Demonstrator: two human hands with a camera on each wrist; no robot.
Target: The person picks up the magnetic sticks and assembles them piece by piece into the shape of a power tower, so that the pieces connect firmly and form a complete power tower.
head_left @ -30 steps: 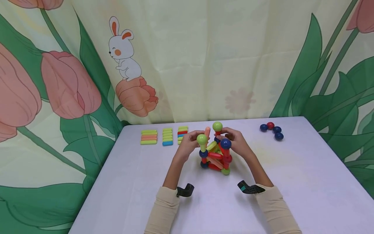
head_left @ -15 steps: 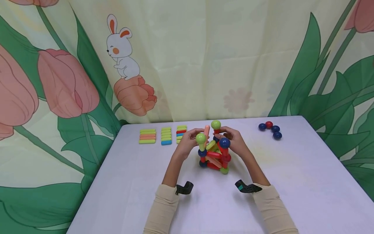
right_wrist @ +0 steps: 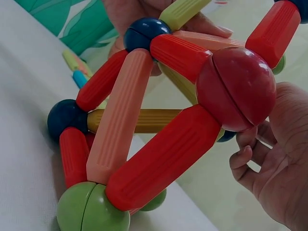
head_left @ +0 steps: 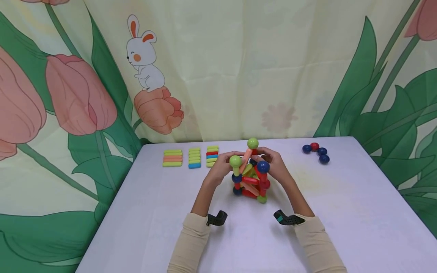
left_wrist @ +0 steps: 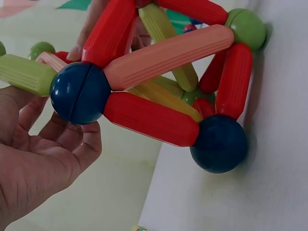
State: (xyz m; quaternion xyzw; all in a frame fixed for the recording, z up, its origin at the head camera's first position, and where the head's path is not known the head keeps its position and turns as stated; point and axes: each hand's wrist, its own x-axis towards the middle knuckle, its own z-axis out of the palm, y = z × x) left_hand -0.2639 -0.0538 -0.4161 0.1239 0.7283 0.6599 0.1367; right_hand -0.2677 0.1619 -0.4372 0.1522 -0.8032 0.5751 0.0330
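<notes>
A frame of magnetic rods and balls point(head_left: 250, 181) stands on the table between the hands. My left hand point(head_left: 218, 170) pinches a pink magnetic rod point(head_left: 246, 159) at the frame's upper left. This rod slants toward the light green ball point(head_left: 252, 143) on top of the back column; whether they touch cannot be told. Behind the frame, my right hand point(head_left: 275, 163) holds the red rod just under that ball, its fingertips partly hidden. Nearer me, another green ball point(head_left: 235, 161) and a dark blue ball point(head_left: 263, 167) top two columns. In the left wrist view, a pink rod point(left_wrist: 168, 57) runs diagonally across one side.
Rods lie in three sorted groups at the back left: a left group point(head_left: 172, 158), a middle group point(head_left: 194, 157) and a right group point(head_left: 212, 155). Several loose balls, a red one point(head_left: 315, 146) and dark blue ones point(head_left: 324, 159), rest at the back right. A printed curtain point(head_left: 218, 76) hangs behind the table.
The pink rod in my left hand has tipped from nearly upright to leaning right, its upper end now near the back green ball. The right hand has barely moved.
</notes>
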